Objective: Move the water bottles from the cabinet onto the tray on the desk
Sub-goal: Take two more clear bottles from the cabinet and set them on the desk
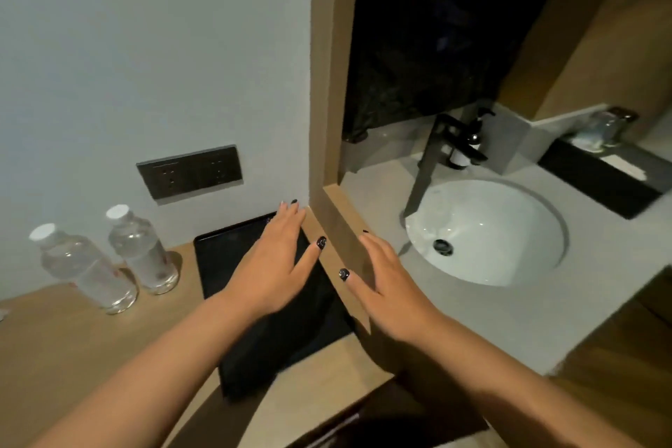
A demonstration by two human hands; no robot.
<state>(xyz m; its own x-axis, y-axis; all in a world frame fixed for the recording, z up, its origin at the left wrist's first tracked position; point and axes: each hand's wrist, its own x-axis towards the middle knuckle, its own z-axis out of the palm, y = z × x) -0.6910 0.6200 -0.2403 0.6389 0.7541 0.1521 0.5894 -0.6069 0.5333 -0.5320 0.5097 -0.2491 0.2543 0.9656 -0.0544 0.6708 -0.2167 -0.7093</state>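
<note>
I see both clear plastic water bottles (109, 262) beside the black rectangular tray (225, 265) on the wooden table (72, 338), not on it, with my left hand (276, 265) and right hand (385, 295) flat-fingered, holding nothing.

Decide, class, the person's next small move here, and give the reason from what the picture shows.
Probably the left hand should reach left for the nearer water bottle. Both hands are open and hold nothing, the right hand by the wooden divider; the black tray bears no bottle, and both bottles, the other included, stand on the desk beside it.
</note>
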